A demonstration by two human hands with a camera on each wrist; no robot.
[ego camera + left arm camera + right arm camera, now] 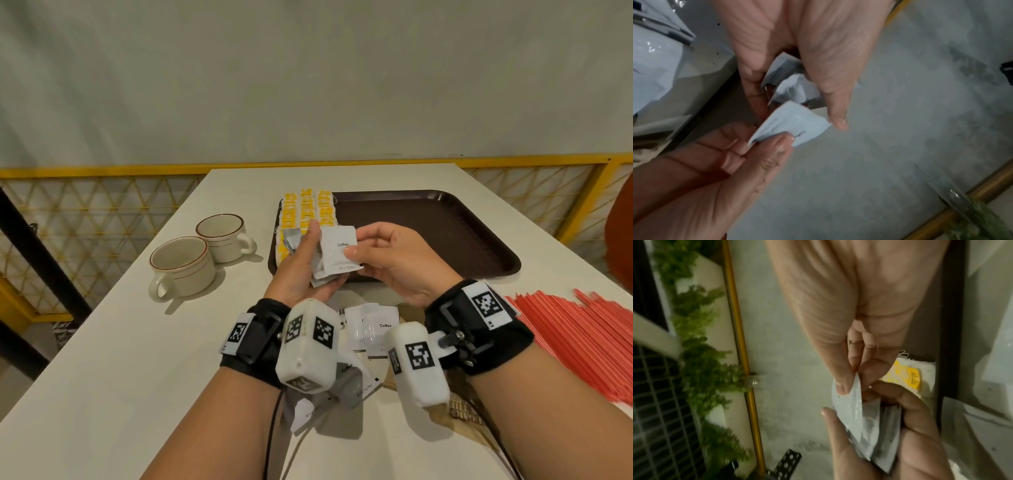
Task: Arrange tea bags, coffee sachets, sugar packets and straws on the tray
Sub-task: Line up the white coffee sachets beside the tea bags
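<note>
My left hand (pixel 320 257) grips a small stack of white coffee sachets (pixel 793 91) over the near left corner of the dark brown tray (pixel 428 233). My right hand (pixel 356 244) pinches the front sachet (pixel 340 250), marked "Coffee", between thumb and fingers; the right wrist view shows that sachet's edge (pixel 856 391) in the pinch. Yellow tea bags (pixel 308 209) lie in rows on the tray's left end. More coffee sachets (pixel 373 329) lie loose on the table below my hands. Red straws (pixel 575 329) are heaped at the right.
Two cream cups (pixel 181 263) (pixel 222 236) stand left of the tray. Brown paper packets (pixel 466 411) lie partly hidden under my right wrist. A yellow mesh railing (pixel 102 205) runs behind the white table (pixel 137 342). Most of the tray's surface is bare.
</note>
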